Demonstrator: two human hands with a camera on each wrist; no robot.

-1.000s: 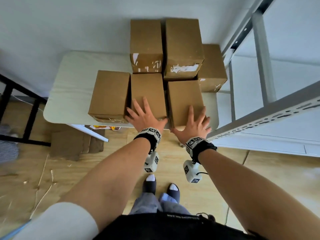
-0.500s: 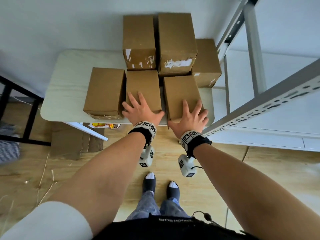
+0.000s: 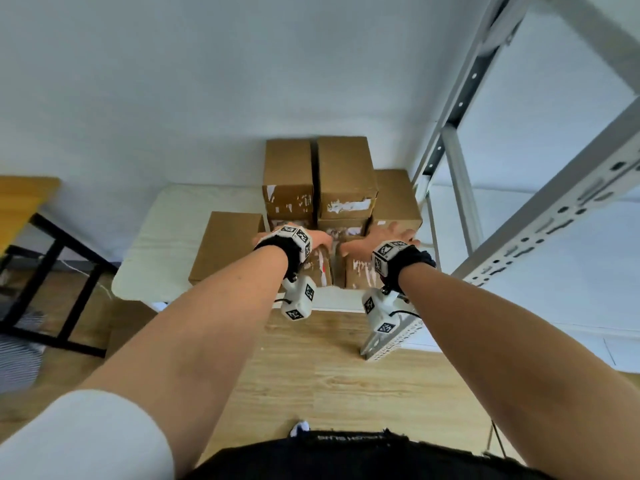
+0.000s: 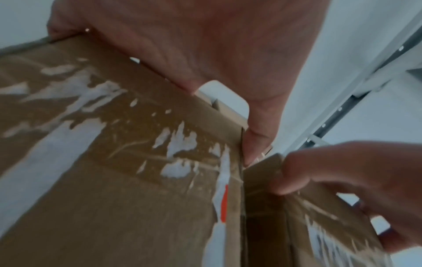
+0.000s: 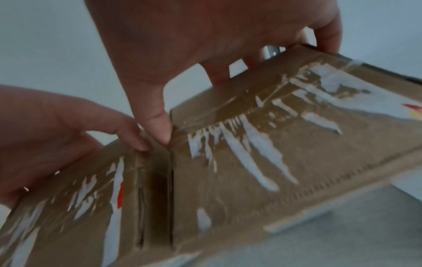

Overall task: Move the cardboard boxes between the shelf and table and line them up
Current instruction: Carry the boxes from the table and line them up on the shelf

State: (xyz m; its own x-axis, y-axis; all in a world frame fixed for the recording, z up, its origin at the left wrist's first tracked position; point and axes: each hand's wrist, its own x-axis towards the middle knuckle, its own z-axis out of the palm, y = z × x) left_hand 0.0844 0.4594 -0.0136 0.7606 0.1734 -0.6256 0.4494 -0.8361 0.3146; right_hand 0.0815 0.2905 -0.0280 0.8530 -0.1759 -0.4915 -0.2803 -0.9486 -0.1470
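Several brown cardboard boxes stand on a white table [image 3: 162,251]. My left hand [image 3: 313,237] lies on top of the middle front box [image 3: 318,268]. In the left wrist view that left hand [image 4: 160,45] spans the box [image 4: 137,180], with the thumb hooked down its right side. My right hand [image 3: 389,232] lies on the right front box [image 3: 360,273]. In the right wrist view this right hand [image 5: 205,36] grips that box [image 5: 274,153], with the thumb in the narrow gap between the two boxes and the little finger over its right edge. Torn white tape marks both box fronts.
A third front box [image 3: 228,244] stands to the left. Two taller stacks [image 3: 289,174] [image 3: 346,174] and a lower box [image 3: 396,199] stand behind, against the wall. A grey metal shelf frame [image 3: 554,209] rises close on the right. A black-framed table [image 3: 52,265] stands at the left over the wood floor.
The head view has tilted up and drawn back. Both hands, which lay flat on the near ends of the two boxes, now span their tops with the thumbs down in the gap.
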